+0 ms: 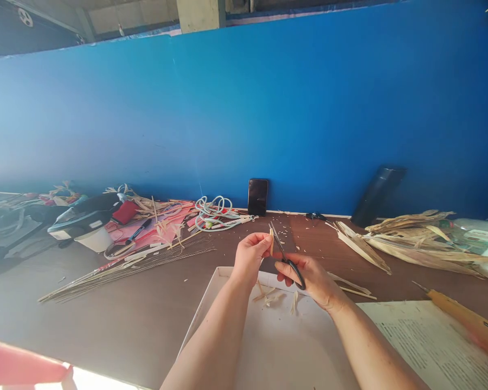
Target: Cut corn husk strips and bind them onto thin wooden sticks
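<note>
My left hand (250, 254) pinches a short, pale strip of dried husk (271, 241) that stands upright between thumb and fingers. Black-handled scissors (296, 272) are gripped in my right hand (309, 276), their blades pointing up beside the strip. Whether the blades touch the strip I cannot tell. Both hands are over the far edge of a shallow white box (211, 290). Inside the box lie a few husk scraps (268, 295).
A phone (258, 197) leans against the blue partition (244, 119). Right of it stand a tilted black cylinder (377, 196) and dried husks (423, 246). A printed sheet (423, 338) lies at right. Leftward are coiled cord (215, 211), thin stalks (138, 266) and a black cap (87, 214).
</note>
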The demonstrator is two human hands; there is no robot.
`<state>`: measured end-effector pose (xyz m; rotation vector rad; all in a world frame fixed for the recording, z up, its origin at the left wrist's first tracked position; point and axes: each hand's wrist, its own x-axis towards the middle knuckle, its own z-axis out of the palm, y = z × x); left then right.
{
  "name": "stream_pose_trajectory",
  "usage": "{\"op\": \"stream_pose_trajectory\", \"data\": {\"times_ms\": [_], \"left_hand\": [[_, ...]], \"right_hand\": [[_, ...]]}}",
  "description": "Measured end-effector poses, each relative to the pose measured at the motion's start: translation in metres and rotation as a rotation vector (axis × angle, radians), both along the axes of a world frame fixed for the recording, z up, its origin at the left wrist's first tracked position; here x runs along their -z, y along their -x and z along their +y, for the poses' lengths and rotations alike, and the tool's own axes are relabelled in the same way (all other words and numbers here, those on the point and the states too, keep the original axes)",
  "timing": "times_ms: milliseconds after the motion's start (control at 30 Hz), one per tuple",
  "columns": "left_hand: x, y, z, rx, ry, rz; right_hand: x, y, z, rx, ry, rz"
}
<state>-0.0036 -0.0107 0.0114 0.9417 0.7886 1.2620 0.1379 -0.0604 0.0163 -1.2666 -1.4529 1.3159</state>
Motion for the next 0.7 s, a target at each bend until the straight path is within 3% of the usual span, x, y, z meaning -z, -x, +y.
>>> {"op": "stream_pose_trajectory", "data": {"times_ms": [700], "left_hand": [[0.0002,0.0010,-0.0001,0.005,0.004,0.051]], "right_hand": [[0.0052,-0.0029,0.0040,0.003,-0.047,-0.036]]}}
